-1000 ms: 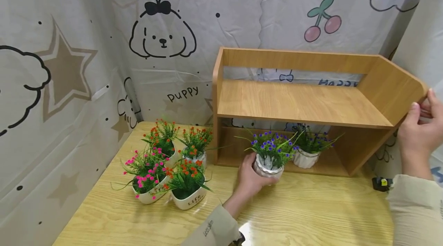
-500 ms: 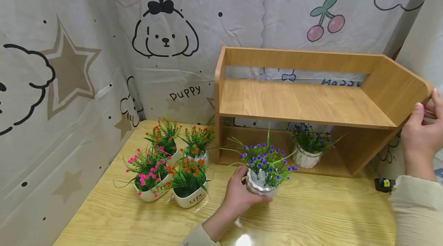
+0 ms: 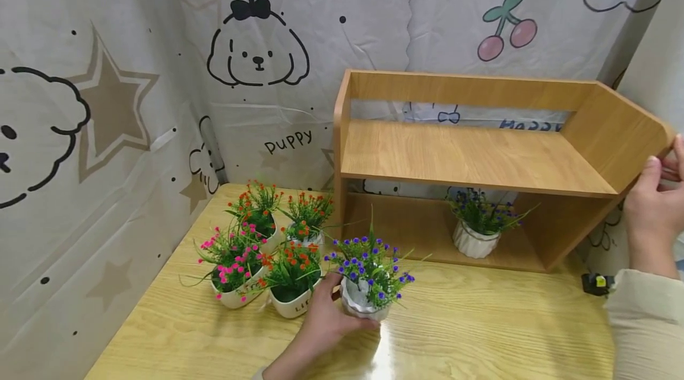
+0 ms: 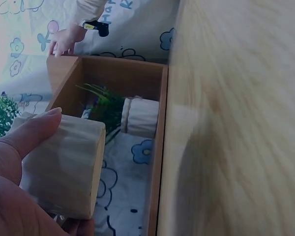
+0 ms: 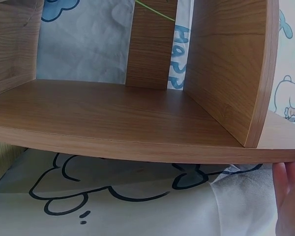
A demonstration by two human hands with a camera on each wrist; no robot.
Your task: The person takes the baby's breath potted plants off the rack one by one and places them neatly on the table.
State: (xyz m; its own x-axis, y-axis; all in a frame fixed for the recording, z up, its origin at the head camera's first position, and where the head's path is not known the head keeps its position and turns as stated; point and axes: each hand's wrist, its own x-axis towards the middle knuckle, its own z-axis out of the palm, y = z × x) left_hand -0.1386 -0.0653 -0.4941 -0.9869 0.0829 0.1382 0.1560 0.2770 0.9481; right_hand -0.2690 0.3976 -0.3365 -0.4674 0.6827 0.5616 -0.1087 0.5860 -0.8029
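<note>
A white pot with blue-purple artificial flowers [image 3: 365,303] is held in my left hand [image 3: 326,320], thumb and fingers around its side. In the left wrist view, the white pot [image 4: 64,162] hangs apart from the tabletop [image 4: 236,123]. My right hand [image 3: 654,208] holds the front edge of the right side panel of a two-level wooden desk shelf [image 3: 481,154]. Its fingers [image 5: 281,184] touch that panel in the right wrist view. Another white pot with purple flowers [image 3: 475,242] stands on the shelf's lower level.
Left of the shelf stand several potted flowers: pink ones [image 3: 235,270], orange-red ones in a "Life" pot [image 3: 294,303], and two more orange-red plants behind. A small black-and-yellow object [image 3: 597,284] shows beside my right sleeve. Printed cloth [image 3: 256,119] hangs behind the table.
My left hand has carried the white flowerpot out from the shelf's lower level, toward me and left, near the other plants. My right hand stays on the shelf's side panel.
</note>
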